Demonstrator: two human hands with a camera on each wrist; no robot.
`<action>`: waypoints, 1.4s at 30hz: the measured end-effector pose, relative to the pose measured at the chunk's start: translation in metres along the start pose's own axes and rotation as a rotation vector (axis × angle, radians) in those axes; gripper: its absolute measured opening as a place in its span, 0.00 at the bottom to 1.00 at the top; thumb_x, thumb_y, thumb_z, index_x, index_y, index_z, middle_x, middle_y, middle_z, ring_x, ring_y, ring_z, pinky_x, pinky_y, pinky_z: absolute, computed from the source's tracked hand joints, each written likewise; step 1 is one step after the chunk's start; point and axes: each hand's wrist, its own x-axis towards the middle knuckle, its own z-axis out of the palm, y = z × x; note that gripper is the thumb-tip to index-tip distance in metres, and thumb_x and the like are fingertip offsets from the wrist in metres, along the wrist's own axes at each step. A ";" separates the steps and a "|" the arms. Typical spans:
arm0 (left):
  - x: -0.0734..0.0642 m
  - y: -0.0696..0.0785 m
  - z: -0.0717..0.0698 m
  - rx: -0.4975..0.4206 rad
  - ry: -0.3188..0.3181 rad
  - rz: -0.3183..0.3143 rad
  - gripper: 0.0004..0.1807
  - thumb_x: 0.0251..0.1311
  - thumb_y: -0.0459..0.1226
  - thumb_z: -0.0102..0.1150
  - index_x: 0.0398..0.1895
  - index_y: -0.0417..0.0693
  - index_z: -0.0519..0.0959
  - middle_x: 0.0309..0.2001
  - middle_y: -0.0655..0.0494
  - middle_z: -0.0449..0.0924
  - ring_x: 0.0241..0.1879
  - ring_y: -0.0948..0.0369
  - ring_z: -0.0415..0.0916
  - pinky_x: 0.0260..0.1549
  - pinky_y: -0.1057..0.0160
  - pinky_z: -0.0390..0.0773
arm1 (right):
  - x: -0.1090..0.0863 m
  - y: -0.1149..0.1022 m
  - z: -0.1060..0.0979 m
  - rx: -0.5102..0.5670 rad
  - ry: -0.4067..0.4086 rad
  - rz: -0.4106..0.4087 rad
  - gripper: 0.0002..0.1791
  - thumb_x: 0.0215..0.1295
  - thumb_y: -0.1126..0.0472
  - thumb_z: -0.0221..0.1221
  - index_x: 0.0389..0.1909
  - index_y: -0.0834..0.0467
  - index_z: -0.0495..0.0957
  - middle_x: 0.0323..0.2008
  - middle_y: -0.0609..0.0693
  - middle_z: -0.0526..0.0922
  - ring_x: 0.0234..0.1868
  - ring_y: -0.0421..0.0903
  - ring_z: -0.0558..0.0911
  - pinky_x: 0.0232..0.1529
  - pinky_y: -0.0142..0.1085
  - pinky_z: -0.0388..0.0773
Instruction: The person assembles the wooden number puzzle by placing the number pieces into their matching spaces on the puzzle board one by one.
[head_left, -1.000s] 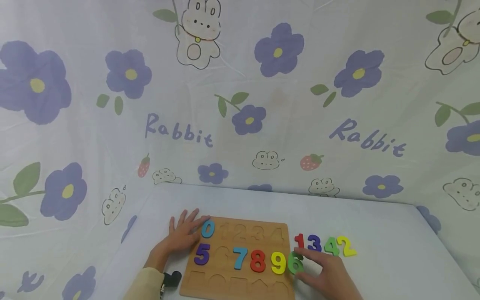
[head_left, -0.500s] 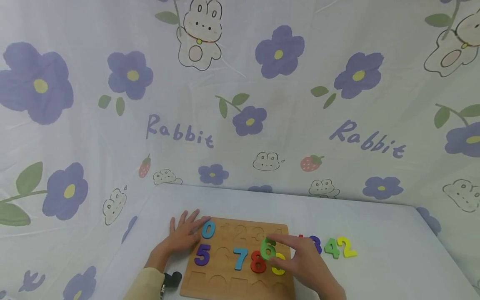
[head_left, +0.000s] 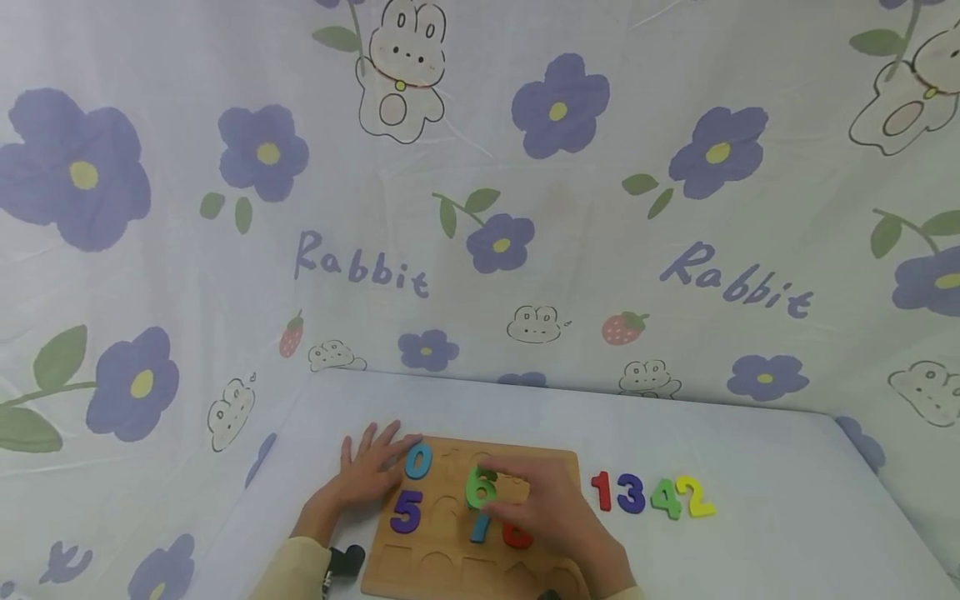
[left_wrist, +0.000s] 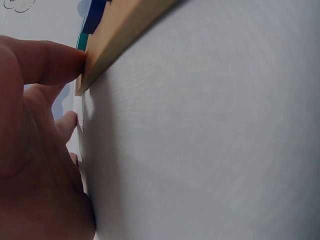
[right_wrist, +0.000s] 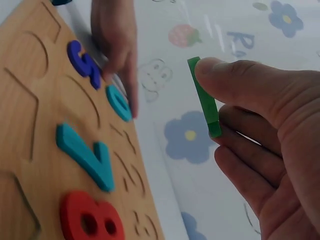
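Board (head_left: 438, 537) as reference, working left to right.

Off board's left edge, near side: sleeve (head_left: 294, 567) and a black item (head_left: 347, 560) at the wrist. At board's left edge: left hand (head_left: 363, 479), fingers straight and spread, touching the wood, no grip. Board's far-left corner: blue 0 (head_left: 410, 464). Nearer on board's left side: purple 5 (head_left: 406, 512). Over board's middle: green 6 (head_left: 472, 487), pinched in the fingers of the right hand (head_left: 551, 504), clear of the wood per right wrist view. On board, just below that in head view: blue 7 (head_left: 479, 528), partly covered. Next along on board: red 8 (head_left: 517, 537), partly covered too. Off board's right edge, in order outward on the white worktop (head_left: 765, 475): red 1 (head_left: 602, 492), purple 3 (head_left: 632, 493), green 4 (head_left: 666, 498), yellow 2 (head_left: 696, 497).

Risks, by judgement: 6 possibly dropped onto 7 if pinched too near its edge. Possibly landing crooked or jammed on a slot rim if lowered turned. 7 or 8 maybe nudged by a low wrist or knuckle. Board liable to slide if pushed with left hand lifted off.

Counts: one board, two hands, nine numbers in view: four on board, one in the pinch, four loose right of board. Five empty shape slots along board's near edge. Can't tell what else lies on board under the right hand.
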 end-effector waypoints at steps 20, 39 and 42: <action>-0.003 0.003 -0.003 -0.015 0.008 0.011 0.36 0.68 0.40 0.55 0.82 0.64 0.72 0.89 0.42 0.51 0.88 0.30 0.32 0.77 0.20 0.21 | 0.024 0.009 0.061 -0.033 -0.136 0.048 0.28 0.66 0.51 0.77 0.67 0.47 0.87 0.63 0.39 0.89 0.63 0.40 0.87 0.68 0.44 0.84; -0.007 0.009 -0.005 -0.030 0.013 0.025 0.37 0.66 0.40 0.53 0.81 0.68 0.73 0.88 0.39 0.53 0.87 0.28 0.33 0.76 0.19 0.20 | 0.026 0.016 0.083 -0.105 -0.222 0.116 0.26 0.67 0.52 0.76 0.66 0.47 0.87 0.58 0.37 0.90 0.57 0.36 0.84 0.69 0.49 0.83; -0.005 0.008 -0.005 -0.016 0.007 0.012 0.37 0.67 0.40 0.54 0.82 0.66 0.72 0.89 0.41 0.52 0.88 0.30 0.32 0.76 0.19 0.20 | 0.026 0.015 0.083 -0.109 -0.216 0.099 0.26 0.67 0.53 0.76 0.66 0.47 0.86 0.58 0.37 0.90 0.58 0.37 0.84 0.69 0.51 0.82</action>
